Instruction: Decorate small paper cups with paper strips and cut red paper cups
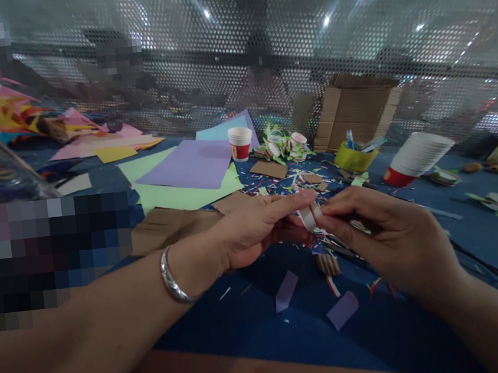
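Note:
A small curled white paper piece with a red stripe point(308, 218) is held between both hands above the table. My left hand point(253, 227), with a silver bangle at the wrist, closes on it with thumb above and fingers below. From the other side, the thumb and fingertips of my right hand point(386, 225) pinch its edge. Below lie two purple paper pieces point(286, 290) and a bit of corrugated cardboard point(328, 265). A dark slender tool, partly hidden by my right hand, rests on the table; its kind cannot be made out.
Paper scraps litter the blue table point(228, 325). Behind are purple sheets point(188, 164), green sheets, a red-and-white paper cup point(241, 144), cut paper shapes point(280, 144) and a yellow holder point(355, 157). Stacked cups point(419, 158) lean at right. A black cord point(484, 268) runs nearby.

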{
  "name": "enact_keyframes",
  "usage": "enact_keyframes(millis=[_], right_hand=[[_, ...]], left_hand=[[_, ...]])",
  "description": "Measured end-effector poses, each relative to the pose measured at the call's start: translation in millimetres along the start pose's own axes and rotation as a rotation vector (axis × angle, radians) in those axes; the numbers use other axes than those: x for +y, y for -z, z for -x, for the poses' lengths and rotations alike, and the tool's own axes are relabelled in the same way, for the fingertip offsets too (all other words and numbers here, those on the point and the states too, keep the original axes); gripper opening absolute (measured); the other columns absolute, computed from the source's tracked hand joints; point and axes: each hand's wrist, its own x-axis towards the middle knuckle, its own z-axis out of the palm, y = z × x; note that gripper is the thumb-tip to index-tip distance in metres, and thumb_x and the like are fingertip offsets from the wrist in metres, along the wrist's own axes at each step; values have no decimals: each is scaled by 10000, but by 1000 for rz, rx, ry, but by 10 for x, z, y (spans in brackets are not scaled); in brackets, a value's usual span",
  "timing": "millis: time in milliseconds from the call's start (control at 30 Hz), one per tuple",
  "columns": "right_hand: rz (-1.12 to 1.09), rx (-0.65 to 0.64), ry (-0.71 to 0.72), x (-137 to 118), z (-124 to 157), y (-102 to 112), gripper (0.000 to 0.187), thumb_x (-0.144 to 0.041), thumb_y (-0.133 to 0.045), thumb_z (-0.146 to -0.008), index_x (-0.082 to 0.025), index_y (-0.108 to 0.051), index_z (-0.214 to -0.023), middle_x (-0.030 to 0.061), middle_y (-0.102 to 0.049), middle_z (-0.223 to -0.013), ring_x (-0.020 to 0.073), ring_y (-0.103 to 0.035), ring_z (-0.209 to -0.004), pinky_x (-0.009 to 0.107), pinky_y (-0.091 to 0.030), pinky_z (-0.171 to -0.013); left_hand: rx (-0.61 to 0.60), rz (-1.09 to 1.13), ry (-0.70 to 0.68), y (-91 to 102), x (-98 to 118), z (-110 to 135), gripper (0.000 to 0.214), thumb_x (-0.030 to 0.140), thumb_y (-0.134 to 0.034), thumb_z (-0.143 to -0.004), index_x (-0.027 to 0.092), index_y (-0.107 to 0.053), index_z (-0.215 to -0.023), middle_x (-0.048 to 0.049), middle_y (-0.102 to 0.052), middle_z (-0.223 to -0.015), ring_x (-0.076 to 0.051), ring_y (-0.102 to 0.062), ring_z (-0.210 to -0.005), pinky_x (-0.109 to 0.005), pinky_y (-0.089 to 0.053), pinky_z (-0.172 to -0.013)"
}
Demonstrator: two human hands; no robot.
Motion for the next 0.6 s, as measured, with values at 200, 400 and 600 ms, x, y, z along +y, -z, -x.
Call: enact_keyframes(millis=[200, 400, 600], right_hand=[[20, -21, 13, 11, -8, 22, 88, -198, -687, -964, -267, -712, -1013, 2, -735, -954, 162, -692, -863, 317, -531, -778], [34, -22, -10, 26, -11, 20, 62, -212, -694, -954, -247, -721, -997, 14, -737, -956, 167, -693, -866, 312, -520, -770], [17, -18, -18, 15, -11, 13, 76, -199, -698, -948, -246, -730, -999, 7, -737, -949, 162, -687, -854, 308, -512, -770]], left_hand=[[48, 9, -34, -10, -6, -10, 366, 470, -900, -721, 127, -783, -774, -40, -739, -793, -121, -653, -725, -247, -541, -724], [32, 38, -42, -36, -19, -22, 361, 457, -903, -720, 125, -766, -751, -18, -729, -780, -104, -649, -722, -225, -531, -710], [73, 60, 9, -38, -11, -42, 293, 402, -864, -788, 126, -766, -765, -25, -735, -751, -91, -643, -640, -223, -547, -684]])
